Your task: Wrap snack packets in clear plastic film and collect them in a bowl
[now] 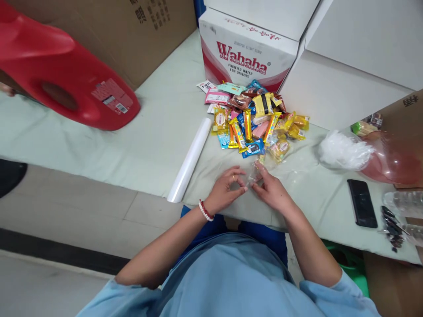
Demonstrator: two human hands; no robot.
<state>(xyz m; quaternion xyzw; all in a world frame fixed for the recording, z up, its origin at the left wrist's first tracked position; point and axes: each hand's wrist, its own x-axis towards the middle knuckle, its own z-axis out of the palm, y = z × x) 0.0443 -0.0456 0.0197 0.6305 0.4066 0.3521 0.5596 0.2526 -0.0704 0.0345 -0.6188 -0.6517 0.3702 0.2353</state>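
Note:
My left hand (225, 189) and my right hand (271, 189) meet at the near edge of the table (158, 132). Both pinch a small clear plastic bag (253, 176) between thumb and fingers. The left wrist wears a red and white bead bracelet. Just beyond the hands lies a pile of several wrapped snacks (254, 121) in yellow, blue, pink and orange wrappers. A white roll of plastic bags (190, 160) lies to the left of my left hand, reaching past the table edge.
A white Wahaha carton (246, 53) stands behind the snacks. A red plastic jug (62, 75) lies at the left, brown cartons behind it. At the right are a clear bag bundle (343, 149), a black phone (361, 203), a pink lid and clear bottles.

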